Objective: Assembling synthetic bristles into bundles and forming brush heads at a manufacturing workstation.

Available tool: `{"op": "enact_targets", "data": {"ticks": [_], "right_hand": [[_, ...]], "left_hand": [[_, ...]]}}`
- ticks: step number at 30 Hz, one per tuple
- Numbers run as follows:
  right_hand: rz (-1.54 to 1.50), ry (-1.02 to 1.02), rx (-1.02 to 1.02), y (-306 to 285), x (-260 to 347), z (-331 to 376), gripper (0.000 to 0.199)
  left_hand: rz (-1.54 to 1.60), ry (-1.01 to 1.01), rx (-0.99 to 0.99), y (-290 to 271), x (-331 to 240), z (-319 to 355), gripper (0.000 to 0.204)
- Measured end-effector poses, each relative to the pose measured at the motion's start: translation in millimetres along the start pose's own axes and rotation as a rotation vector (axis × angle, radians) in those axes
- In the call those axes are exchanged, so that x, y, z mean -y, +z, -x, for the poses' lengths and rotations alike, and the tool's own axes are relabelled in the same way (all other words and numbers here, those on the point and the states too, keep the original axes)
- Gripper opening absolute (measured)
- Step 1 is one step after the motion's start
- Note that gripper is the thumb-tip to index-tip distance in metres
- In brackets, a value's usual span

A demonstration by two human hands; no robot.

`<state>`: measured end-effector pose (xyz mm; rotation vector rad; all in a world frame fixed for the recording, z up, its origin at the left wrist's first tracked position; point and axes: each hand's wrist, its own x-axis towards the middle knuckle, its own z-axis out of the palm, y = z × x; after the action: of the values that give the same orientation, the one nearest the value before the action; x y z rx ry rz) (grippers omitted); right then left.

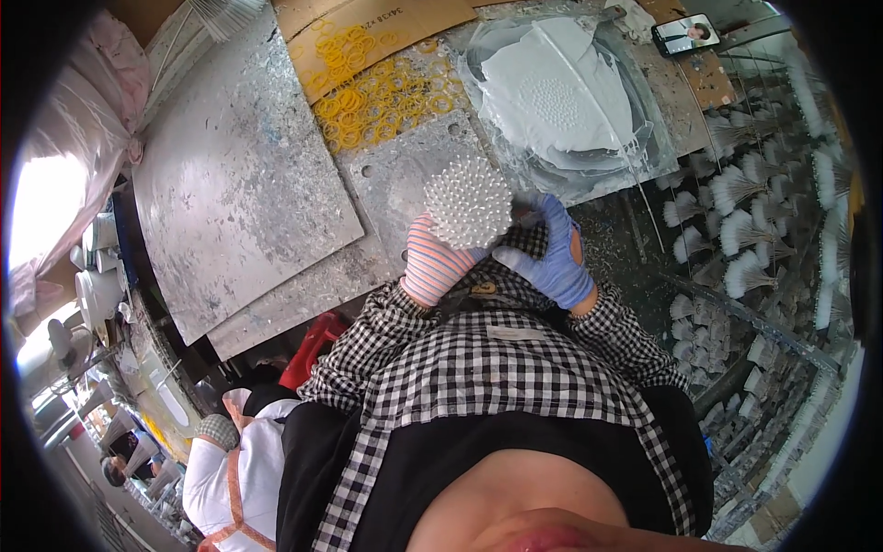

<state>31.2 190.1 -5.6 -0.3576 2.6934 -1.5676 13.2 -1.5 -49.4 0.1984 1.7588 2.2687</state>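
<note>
The person held a round bundle point(468, 201) of thin white sticks upright, its white-tipped ends fanned into a dome above the metal sheet point(248, 175). The left hand point(434, 262), in a pink striped glove, was wrapped closed round the stem of the bundle from below, so the dome sat just above and touching its fingers. The right hand point(555, 253), in a blue glove, was curled against the bundle's right side, fingers partly closed and touching the sticks near the base; how firmly it pinched I could not tell.

To my eye the thing to get right was keeping the sticks gathered tight and level, so the tips stayed even and none slid down; a steady squeeze from the left hand, with the right only nudging strays into line, seemed the sound way.

Behind the hands a tray point(648, 156) of thick white paste lay close by, dimpled in the middle. Yellow rubber bands point(377, 92) were strewn over cardboard to the left of it. To the right, rows of finished tufts point(736, 230) stood in a rack. A phone point(686, 34) lay at the far edge.
</note>
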Motion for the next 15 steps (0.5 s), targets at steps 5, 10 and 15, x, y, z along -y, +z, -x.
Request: {"op": "enact_targets", "data": {"ticks": [5,10,15], "right_hand": [[-0.104,0.087,-0.012,8,1,7,0.084],[-0.06,0.013,0.004,12,-6,5,0.087],[-0.09,0.073,0.041,10,-4,7,0.087]], "left_hand": [[-0.267,-0.129,0.164,1,-5,4,0.05],[-0.059,-0.251,0.121,3,-9,10,0.05],[-0.725,0.123,0.13,9,-20,7,0.035]]}}
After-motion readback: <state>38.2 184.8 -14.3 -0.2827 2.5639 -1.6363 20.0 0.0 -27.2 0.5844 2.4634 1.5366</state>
